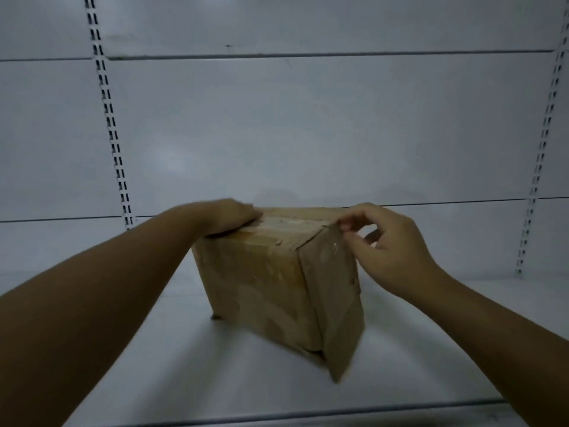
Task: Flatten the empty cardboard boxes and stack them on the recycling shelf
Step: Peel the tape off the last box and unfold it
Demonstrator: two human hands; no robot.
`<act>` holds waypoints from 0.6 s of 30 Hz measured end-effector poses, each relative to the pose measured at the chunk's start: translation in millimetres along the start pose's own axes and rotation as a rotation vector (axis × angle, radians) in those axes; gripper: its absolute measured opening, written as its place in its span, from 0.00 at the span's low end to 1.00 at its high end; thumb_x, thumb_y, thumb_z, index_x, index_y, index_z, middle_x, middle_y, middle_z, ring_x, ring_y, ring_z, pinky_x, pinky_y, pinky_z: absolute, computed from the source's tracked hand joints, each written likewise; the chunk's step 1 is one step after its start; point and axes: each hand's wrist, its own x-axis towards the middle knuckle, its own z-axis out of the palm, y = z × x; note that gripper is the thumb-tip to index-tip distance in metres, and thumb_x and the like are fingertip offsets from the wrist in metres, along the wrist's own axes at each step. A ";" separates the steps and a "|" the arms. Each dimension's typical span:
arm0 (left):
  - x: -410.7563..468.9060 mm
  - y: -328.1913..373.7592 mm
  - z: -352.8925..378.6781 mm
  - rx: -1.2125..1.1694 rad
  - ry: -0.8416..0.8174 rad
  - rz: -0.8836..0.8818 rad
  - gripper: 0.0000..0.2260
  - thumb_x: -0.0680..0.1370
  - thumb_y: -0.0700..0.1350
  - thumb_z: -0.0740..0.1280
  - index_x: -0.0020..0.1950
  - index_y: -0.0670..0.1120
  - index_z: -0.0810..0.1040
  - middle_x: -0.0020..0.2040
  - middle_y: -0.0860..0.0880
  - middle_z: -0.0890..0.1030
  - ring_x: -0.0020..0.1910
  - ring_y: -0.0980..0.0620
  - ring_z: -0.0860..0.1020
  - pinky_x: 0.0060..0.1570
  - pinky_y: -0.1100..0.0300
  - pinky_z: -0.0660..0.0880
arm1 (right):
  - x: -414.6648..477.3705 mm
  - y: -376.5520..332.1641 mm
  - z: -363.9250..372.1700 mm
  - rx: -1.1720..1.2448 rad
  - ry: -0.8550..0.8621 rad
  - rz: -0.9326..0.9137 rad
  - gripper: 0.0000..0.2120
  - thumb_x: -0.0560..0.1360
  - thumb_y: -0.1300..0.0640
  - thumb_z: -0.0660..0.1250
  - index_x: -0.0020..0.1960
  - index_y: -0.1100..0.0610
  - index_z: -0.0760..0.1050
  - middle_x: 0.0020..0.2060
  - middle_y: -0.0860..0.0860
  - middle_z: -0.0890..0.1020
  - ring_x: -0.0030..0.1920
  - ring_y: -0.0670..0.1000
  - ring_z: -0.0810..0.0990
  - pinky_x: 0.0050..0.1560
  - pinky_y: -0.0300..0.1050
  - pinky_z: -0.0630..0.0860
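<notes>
The cardboard box stood whole and taped shut on the white shelf, near its middle, so by my reading the task was only at its start: nothing had been flattened and no stack of flattened board was in sight. The left hand lay palm down on the far left top edge of the box, fingers spread flat, steadying it rather than gripping it. The right hand was at the top right corner, thumb and forefinger pinched on what looked like a loose end of clear tape; the other fingers were curled loosely. Peeling the tape, opening the flaps, collapsing the box and laying it flat all seemed left to do.

The frame was dim and blurred, so the tape's edge was hard to make out and the pinch could not be confirmed. The back and underside of the box were hidden, whether it was empty could not be seen, and no other boxes showed
</notes>
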 end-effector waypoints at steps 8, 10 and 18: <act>16.1 9.2 56.5 -0.096 -0.126 0.068 0.24 0.77 0.64 0.52 0.71 0.57 0.65 0.73 0.49 0.66 0.70 0.46 0.65 0.69 0.49 0.56 | -24.7 61.4 -4.2 -0.056 -0.302 -0.014 0.28 0.65 0.44 0.74 0.59 0.29 0.63 0.64 0.33 0.63 0.65 0.36 0.61 0.59 0.31 0.58; 18.0 9.3 61.2 -0.094 -0.111 0.085 0.24 0.76 0.65 0.54 0.70 0.60 0.65 0.73 0.50 0.66 0.70 0.47 0.65 0.69 0.48 0.56 | -26.3 63.8 -4.3 -0.061 -0.377 -0.048 0.28 0.65 0.40 0.72 0.62 0.33 0.66 0.65 0.31 0.63 0.66 0.35 0.61 0.63 0.35 0.61; 13.2 6.0 63.0 -0.138 -0.084 0.070 0.24 0.74 0.66 0.56 0.69 0.63 0.66 0.73 0.50 0.66 0.70 0.46 0.64 0.70 0.48 0.56 | -38.5 59.0 13.6 -0.142 -0.271 -0.285 0.34 0.62 0.35 0.69 0.61 0.53 0.76 0.57 0.51 0.79 0.57 0.47 0.74 0.56 0.39 0.71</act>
